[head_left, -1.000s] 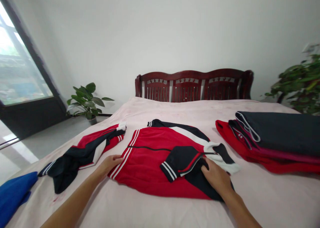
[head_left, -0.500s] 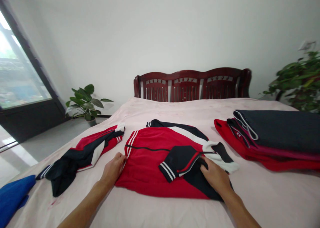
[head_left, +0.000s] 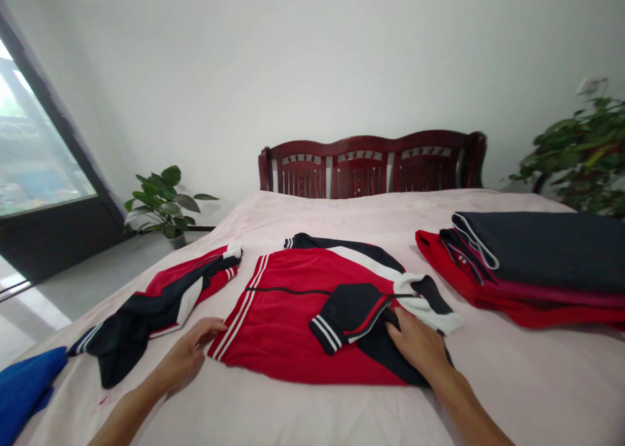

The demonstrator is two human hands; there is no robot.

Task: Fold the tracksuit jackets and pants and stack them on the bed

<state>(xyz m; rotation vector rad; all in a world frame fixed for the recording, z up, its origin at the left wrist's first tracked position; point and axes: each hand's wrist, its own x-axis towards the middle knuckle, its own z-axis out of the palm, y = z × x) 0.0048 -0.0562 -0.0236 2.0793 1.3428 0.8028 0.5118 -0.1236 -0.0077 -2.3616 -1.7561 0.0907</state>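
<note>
Left hand open, released, just beside the red track jacket. Right hand lies on its folded black sleeve; grip cannot be told.

A jacket lies on the bed between another jacket and a clothes stack.

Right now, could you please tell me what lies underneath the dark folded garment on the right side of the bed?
A magenta-red layer shows beneath the dark folded garment, then a red garment on the pink bedsheet. Most of both lower layers is covered.
</note>
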